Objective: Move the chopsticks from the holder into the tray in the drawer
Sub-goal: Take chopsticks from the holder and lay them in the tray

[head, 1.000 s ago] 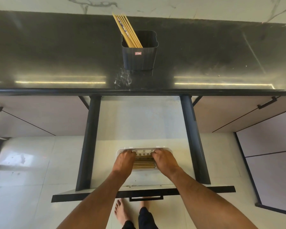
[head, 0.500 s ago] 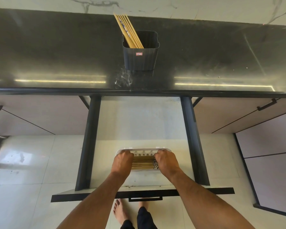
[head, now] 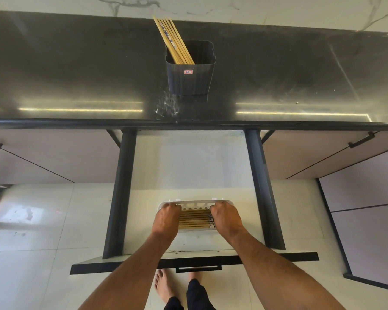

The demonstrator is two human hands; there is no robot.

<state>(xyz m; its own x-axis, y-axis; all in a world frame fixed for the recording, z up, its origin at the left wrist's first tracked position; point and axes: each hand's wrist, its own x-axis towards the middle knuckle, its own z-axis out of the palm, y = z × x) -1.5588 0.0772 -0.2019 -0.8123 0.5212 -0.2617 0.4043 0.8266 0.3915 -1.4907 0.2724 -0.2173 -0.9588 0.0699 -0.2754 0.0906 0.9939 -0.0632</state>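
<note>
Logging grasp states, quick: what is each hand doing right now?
Left hand: curled over the left end of the tray, gripping it.
Right hand: curled over the tray's right end, gripping it.

Changes since a second ago:
- My left hand (head: 166, 220): moved outward to the left end of the tray (head: 195, 202), fingers now curled at its far rim.
- My right hand (head: 226, 218): moved outward to the right end, likewise.
- Chopsticks in the tray (head: 195, 218): more of their length uncovered between my hands; their patterned ends now show beside my right hand.
</note>
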